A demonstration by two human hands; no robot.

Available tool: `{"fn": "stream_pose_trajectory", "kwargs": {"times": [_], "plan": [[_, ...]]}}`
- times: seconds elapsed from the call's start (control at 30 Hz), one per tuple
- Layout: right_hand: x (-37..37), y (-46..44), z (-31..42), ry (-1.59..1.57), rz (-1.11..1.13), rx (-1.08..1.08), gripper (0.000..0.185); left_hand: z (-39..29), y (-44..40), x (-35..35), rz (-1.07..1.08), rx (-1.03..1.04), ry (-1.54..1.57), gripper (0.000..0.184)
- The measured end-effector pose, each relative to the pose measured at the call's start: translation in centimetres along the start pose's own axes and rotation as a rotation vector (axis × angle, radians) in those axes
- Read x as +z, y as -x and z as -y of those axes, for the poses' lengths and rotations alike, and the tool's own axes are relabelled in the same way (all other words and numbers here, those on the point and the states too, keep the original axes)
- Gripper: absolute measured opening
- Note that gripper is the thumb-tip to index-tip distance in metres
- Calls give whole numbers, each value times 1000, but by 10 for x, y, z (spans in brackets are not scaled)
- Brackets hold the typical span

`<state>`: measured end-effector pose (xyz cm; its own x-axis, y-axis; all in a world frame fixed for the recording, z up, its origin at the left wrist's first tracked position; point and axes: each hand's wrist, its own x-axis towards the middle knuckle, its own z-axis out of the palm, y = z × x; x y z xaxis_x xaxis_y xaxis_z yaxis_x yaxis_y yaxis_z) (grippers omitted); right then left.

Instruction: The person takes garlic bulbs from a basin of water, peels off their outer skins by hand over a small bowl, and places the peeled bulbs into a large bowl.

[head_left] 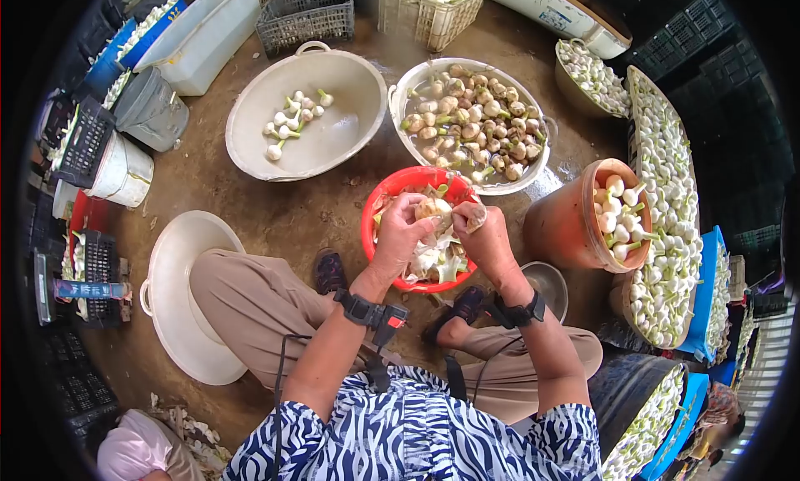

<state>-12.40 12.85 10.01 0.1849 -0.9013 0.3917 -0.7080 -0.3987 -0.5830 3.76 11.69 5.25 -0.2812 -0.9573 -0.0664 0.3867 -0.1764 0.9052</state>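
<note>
In my left hand (401,234) sits a garlic bulb (433,209), held above the red basin. My right hand (488,241) is closed beside the bulb, pinching a piece of garlic skin (474,222). Below both hands, the red basin (367,231) contains loose peels (435,263) and green stem scraps. Beyond it stands a wide white basin (402,139) of brownish unpeeled garlic bulbs (475,131) in water. Another pale basin (242,139), farther left, holds several white peeled bulbs (287,128).
An orange bucket (560,223) of peeled garlic stands close to my right. Behind it is a long container heaped with garlic (662,198). A metal bowl (552,291) lies by my right knee, and a tilted white basin (179,289) by my left. Another person (142,448) is at lower left.
</note>
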Motion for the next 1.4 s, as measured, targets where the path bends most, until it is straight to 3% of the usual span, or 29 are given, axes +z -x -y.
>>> {"fn": "stream_pose_trajectory", "kwargs": {"times": [0.2,0.27,0.33,0.4,0.43,0.47,0.53,0.67,0.8,0.87,0.93,0.97,1.03,1.07,1.1,1.13,1.2,1.23,1.3,1.4], "plan": [[14,4,-2,28,-144,157,6,-2,2,-17,135,30,22,40],[15,4,-26,17,-160,314,6,-7,5,-23,304,-66,425,44],[24,5,-58,41,-129,299,7,-2,7,-28,314,-93,437,48],[28,5,-77,460,-28,341,9,0,10,-28,215,-197,612,53],[23,6,-85,473,152,502,9,-2,10,-26,216,-199,609,53],[15,1,-68,468,154,502,9,-6,11,-25,216,-170,656,55],[-7,-3,-33,31,-81,228,14,-5,12,-27,191,-139,716,58],[-4,-6,-6,-117,186,-63,19,5,-2,-23,337,-212,650,57],[-3,-4,0,17,143,-234,23,5,0,-14,207,-292,575,60],[-1,0,1,50,137,-232,25,-3,2,-10,266,-317,403,56],[3,5,0,65,264,-22,24,5,-1,-18,272,-381,380,59],[5,3,-5,67,262,-21,24,3,-1,-16,286,-310,278,64],[12,1,-21,-107,255,286,19,-4,-1,-12,308,-245,177,69],[14,4,-28,-104,253,290,19,-12,-2,-9,335,-140,-23,74],[17,7,-36,-411,230,392,17,-16,-4,-8,356,-30,-222,79],[15,6,-36,-720,203,490,15,-13,-7,-9,356,-28,-220,79],[10,4,-36,-731,268,508,16,-5,-10,-13,292,73,-230,62],[13,7,-42,-675,245,408,17,-6,-10,-11,294,72,-229,62],[22,12,-52,-531,105,277,18,-6,-8,-3,145,-191,-8,54],[25,10,-35,-294,-6,140,18,15,-12,-7,82,-291,-153,43]]}}
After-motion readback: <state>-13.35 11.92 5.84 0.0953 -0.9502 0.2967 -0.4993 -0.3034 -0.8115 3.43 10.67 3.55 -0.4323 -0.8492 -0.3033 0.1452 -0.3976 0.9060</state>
